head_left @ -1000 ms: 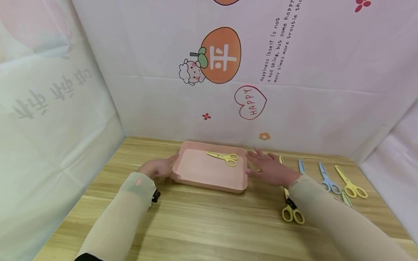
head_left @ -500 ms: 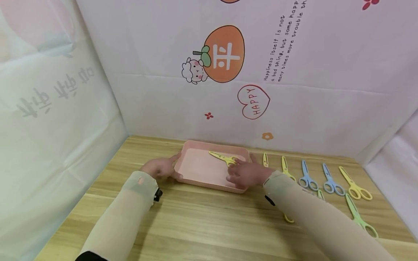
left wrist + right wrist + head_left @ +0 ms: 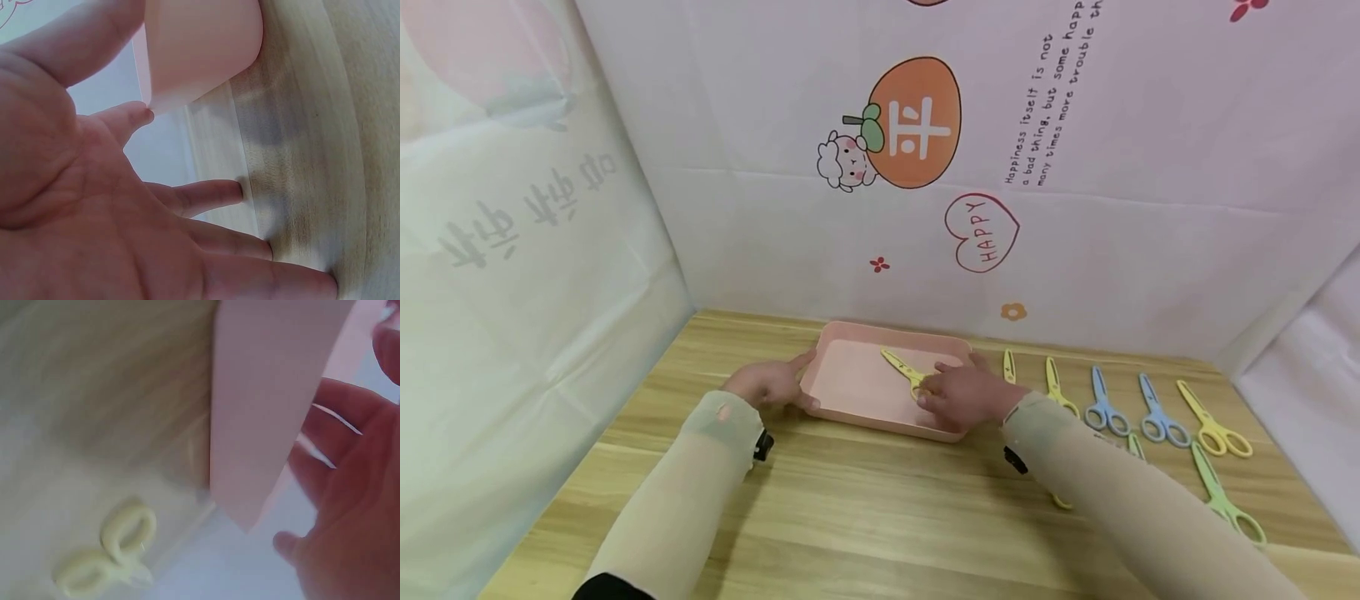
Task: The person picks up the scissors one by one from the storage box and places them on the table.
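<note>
A shallow pink tray (image 3: 853,387) stands near the back of the table. My left hand (image 3: 771,385) is at its left side, thumb and a fingertip touching the rim; in the left wrist view the other fingers extend down onto the wood. Inside the tray lie yellow scissors (image 3: 901,367), blades toward the back left. Reaching over the right wall, my right hand (image 3: 970,395) pinches the scissors' handle end, mostly hidden under its fingers. In the right wrist view the tray's outer wall (image 3: 269,406) hides the fingertips, and the little finger stays outside.
Right of the tray, yellow scissors (image 3: 1009,365) and another yellow pair (image 3: 1055,383) lie partly hidden. Blue scissors (image 3: 1103,407), more blue scissors (image 3: 1161,417), yellow scissors (image 3: 1213,425) and green scissors (image 3: 1221,496) spread further right. White printed cloth (image 3: 760,242) walls the back.
My right hand has moved left from the tray's right edge to the scissors inside. Their handles have swung toward the front left. The left hand stays at the tray's side.
</note>
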`<state>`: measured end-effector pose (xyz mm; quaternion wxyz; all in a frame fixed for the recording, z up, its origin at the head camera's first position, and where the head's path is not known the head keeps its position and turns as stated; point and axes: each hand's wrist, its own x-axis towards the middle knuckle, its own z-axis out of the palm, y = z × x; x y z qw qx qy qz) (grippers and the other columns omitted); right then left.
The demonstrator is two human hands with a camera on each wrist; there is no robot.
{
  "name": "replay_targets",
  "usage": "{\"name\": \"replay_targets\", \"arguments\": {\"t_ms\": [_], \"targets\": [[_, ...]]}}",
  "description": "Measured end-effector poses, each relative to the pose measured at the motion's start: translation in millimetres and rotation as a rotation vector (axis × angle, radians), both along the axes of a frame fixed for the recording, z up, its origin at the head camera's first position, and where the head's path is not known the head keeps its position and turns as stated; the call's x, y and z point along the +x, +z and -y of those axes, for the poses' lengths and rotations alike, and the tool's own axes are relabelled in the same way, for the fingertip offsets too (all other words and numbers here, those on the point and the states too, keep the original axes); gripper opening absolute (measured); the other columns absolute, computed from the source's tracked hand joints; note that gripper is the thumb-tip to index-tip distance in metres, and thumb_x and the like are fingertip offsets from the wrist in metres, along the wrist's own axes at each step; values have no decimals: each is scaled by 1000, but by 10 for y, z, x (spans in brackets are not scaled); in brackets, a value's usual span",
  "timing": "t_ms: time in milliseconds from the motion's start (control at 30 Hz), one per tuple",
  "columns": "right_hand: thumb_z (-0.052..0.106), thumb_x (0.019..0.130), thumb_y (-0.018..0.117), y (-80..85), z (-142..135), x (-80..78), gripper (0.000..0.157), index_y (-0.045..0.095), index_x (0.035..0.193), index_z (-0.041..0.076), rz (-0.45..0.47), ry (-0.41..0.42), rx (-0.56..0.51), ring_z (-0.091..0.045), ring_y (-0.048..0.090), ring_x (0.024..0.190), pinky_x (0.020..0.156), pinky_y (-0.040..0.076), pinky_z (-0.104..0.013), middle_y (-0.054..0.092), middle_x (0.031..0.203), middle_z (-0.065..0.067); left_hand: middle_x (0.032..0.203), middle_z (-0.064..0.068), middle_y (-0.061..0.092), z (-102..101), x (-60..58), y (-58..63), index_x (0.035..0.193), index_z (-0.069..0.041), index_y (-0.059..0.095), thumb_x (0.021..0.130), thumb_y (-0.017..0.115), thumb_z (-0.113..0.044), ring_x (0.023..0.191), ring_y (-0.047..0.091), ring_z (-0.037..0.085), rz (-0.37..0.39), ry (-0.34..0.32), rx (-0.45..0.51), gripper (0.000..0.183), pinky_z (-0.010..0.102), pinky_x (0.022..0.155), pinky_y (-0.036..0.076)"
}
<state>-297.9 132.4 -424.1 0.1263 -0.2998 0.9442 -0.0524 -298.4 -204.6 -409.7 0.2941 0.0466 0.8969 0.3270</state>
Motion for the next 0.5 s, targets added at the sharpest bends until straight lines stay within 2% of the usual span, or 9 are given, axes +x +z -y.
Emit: {"name": "replay_targets", "arguments": {"t_ms": [33,133,200,267,333,433,500], "targets": [[40,105,47,1,-5,-33,44,66,132,11,-14,-2,-42,-34,33,142,110,17,-66,53,145,-9,162,22,17,-3,-1,-3,162,-26,5,87,79,-26,146,17,39,-3,-2,-4,106,55,112,24],[30,101,56,32,-14,-135,31,75,113,9,-24,-134,-157,-34,44,134,103,35,-60,50,146,-13,161,22,19,-9,-5,-5,162,-26,5,87,79,-27,146,18,39,-10,-2,-5,106,55,112,25],[24,97,61,58,-16,-207,21,78,97,11,-37,-220,-180,-34,49,129,99,37,-61,51,146,-14,161,21,18,-9,-2,1,162,-27,5,87,80,-27,146,17,38,-9,7,1,106,54,112,23],[23,95,66,66,-7,-256,16,77,88,14,-20,-306,-159,-31,54,120,98,33,-65,54,141,-10,161,21,18,-5,3,-7,162,-28,5,86,80,-28,146,18,38,-3,9,7,107,54,112,24],[24,93,69,59,16,-288,17,75,80,15,-38,-312,-95,-29,53,116,97,28,-70,58,133,-8,162,21,17,0,12,-18,162,-29,5,85,81,-27,146,17,38,9,15,17,108,54,112,23],[25,91,73,31,65,-306,23,69,69,17,-88,-289,-7,-28,51,111,98,27,-69,60,122,-5,162,21,17,6,19,-31,162,-28,4,85,81,-27,146,16,38,16,14,25,109,53,113,22],[25,90,74,34,101,-298,30,65,62,17,-140,-269,52,-31,47,114,98,27,-68,60,121,-7,162,21,16,4,20,-24,162,-27,3,86,80,-26,147,14,39,13,14,33,109,53,113,22]]}}
